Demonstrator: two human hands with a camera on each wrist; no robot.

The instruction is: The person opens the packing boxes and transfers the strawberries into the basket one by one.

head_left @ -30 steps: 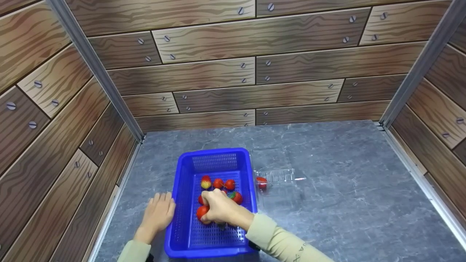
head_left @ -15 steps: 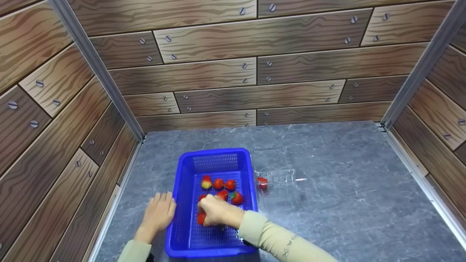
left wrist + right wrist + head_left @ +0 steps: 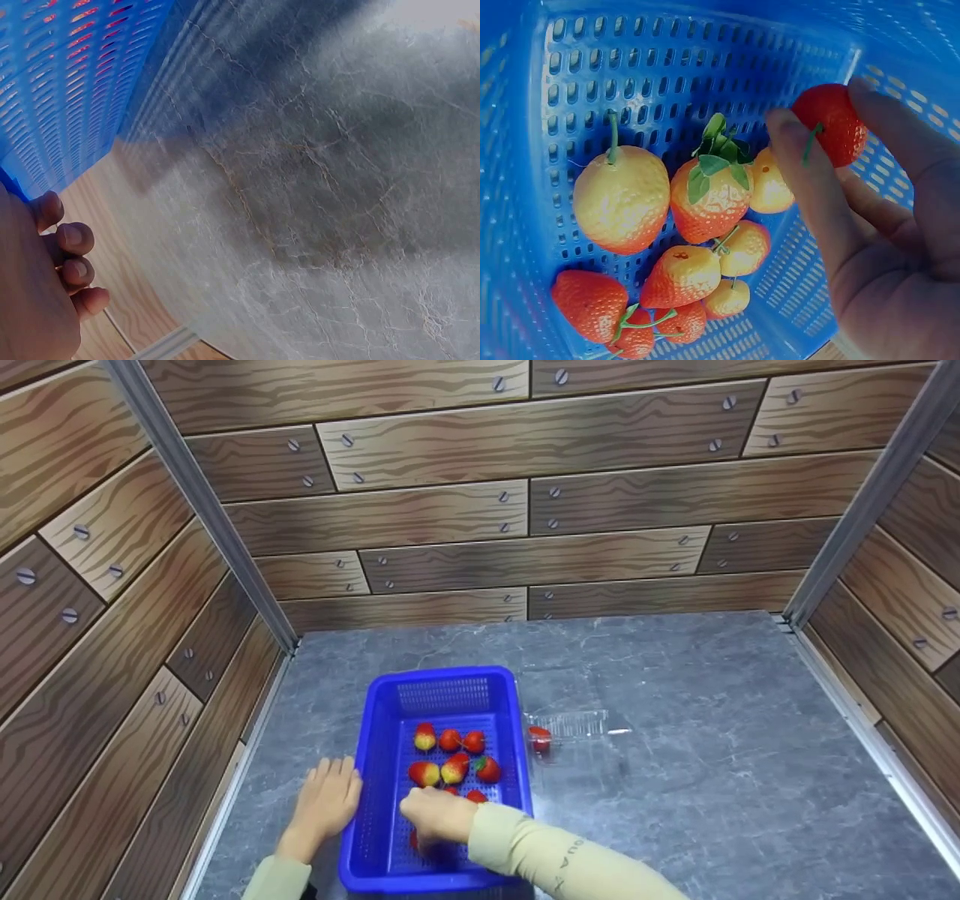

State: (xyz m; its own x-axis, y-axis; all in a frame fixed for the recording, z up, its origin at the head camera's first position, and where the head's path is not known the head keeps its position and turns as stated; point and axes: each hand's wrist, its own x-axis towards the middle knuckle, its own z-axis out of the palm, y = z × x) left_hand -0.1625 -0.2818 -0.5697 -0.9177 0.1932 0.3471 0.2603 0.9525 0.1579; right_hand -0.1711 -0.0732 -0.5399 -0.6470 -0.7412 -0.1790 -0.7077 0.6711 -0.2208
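My right hand (image 3: 439, 814) reaches down into the blue basket (image 3: 349, 855) near its front end. Its thumb and fingers pinch a red strawberry (image 3: 832, 124) with a thin green stem, mostly hidden by the hand in the head view. Under and beside it, several red and red-yellow strawberries (image 3: 622, 199) lie on the slotted basket floor; one (image 3: 711, 199) carries green leaves. Outside the basket's left wall is my left hand (image 3: 324, 799), its thumb side at the rim. In the left wrist view its fingers (image 3: 75, 236) look loosely bent and hold nothing.
Right of the basket stands a clear plastic box (image 3: 577, 757) with one red strawberry (image 3: 539, 739) at its left side. The grey marbled table (image 3: 712, 750) meets wood-patterned walls (image 3: 420, 532) at the back and both sides.
My right hand has moved toward the basket's front, uncovering two red-yellow strawberries in the middle. My left hand and the basket have stayed in place.
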